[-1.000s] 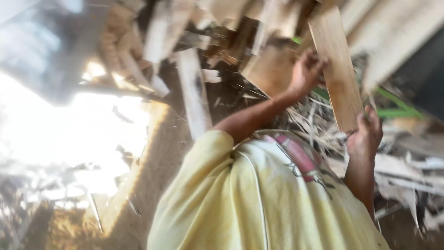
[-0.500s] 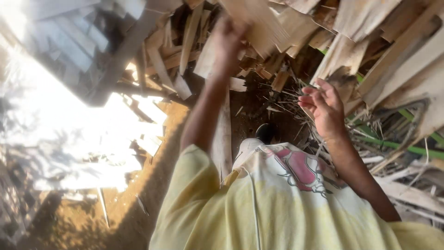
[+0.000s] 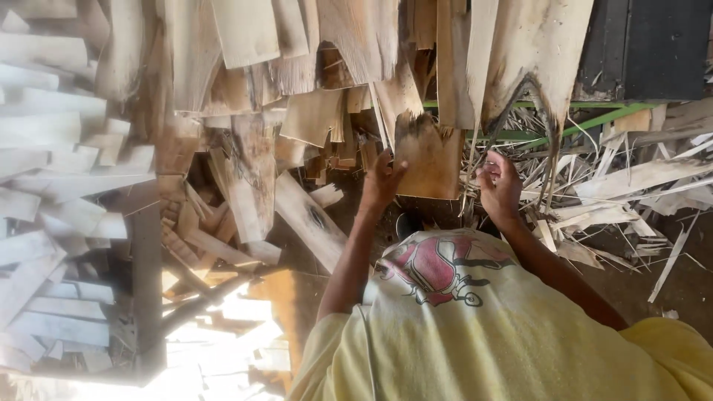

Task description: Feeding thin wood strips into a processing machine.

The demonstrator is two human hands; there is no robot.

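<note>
A brown wood piece (image 3: 429, 160) is gripped at its left edge by the left hand (image 3: 382, 180), before the wood pile (image 3: 297, 74). The right hand (image 3: 499, 186), loosely curled, holds nothing, near splinters (image 3: 631, 186).

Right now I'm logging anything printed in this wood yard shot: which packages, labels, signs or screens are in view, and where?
Packages, labels, signs, screens: none in view.
Printed picture: on the person's yellow shirt, bottom centre; a rounded red and white shape with dark outlines.
Left hand: rests on a brown, ragged-topped wood piece.
Right hand: beside that piece, among pale splinters.
</note>
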